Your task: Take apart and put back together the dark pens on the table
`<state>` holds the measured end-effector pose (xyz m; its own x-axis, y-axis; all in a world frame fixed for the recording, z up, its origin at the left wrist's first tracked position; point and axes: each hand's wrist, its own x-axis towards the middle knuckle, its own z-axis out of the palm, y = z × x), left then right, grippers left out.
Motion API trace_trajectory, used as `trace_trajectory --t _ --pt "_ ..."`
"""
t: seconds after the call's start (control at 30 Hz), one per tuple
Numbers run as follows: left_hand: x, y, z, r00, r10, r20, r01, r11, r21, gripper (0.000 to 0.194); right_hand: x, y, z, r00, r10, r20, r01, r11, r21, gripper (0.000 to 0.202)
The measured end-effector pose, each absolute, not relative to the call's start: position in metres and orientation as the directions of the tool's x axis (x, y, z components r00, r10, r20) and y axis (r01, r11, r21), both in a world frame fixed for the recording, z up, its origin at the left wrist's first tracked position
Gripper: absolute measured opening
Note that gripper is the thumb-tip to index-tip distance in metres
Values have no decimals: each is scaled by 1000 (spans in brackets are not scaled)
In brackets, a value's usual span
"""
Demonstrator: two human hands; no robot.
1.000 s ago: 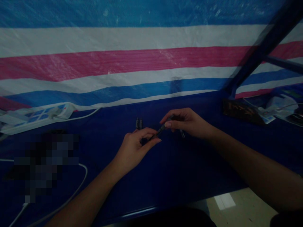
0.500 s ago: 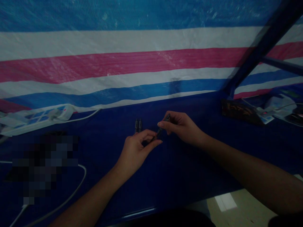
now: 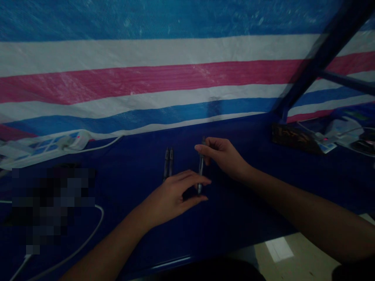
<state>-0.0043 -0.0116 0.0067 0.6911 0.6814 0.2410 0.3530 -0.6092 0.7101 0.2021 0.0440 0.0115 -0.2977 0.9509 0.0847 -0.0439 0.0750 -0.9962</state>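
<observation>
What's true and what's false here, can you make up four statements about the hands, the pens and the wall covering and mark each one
1. The left hand has its thumb and index finger apart at the tips. True.
2. The right hand holds a pen. True.
3. Five more pens show beyond the left hand. False: two other pens lie there, side by side.
4. The backdrop is plain green. False: the striped sheet is blue, white and pinkish red.
</observation>
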Motion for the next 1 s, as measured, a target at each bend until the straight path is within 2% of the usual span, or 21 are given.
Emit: trace_trajectory --t 0.07,0.13,0.3,0.43,0.5,0.6,0.67,0.73,1.0 --pt "-3 -12 6 705 666 245 344 -623 702 15 202 43 10 -341 937 75 -42 65 -997 47" --pt "-1 -13 5 699 669 250 356 -630 690 7 201 42 9 -358 930 78 -40 68 -997 47" --pt "1 -15 6 686 704 183 401 -576 713 14 203 43 12 -398 914 77 19 92 -996 45" --pt "-1 -13 7 669 722 177 416 -561 715 6 214 51 18 -374 922 103 239 203 -950 43" --pt "-2 -11 7 639 748 181 440 -548 711 4 224 58 21 -321 934 155 458 296 -838 45" --pt "-1 -9 6 612 776 154 457 -506 732 11 239 69 23 -267 960 83 825 272 -495 31" --pt "-1 -8 5 604 785 135 457 -480 749 16 244 71 22 -245 968 -46 924 219 -312 27" --pt "0 -7 5 591 797 127 463 -464 755 16 243 70 21 -259 959 -112 944 227 -238 28" --pt "2 -5 3 562 816 135 484 -457 746 5 218 51 16 -402 914 -63 842 342 -418 28"
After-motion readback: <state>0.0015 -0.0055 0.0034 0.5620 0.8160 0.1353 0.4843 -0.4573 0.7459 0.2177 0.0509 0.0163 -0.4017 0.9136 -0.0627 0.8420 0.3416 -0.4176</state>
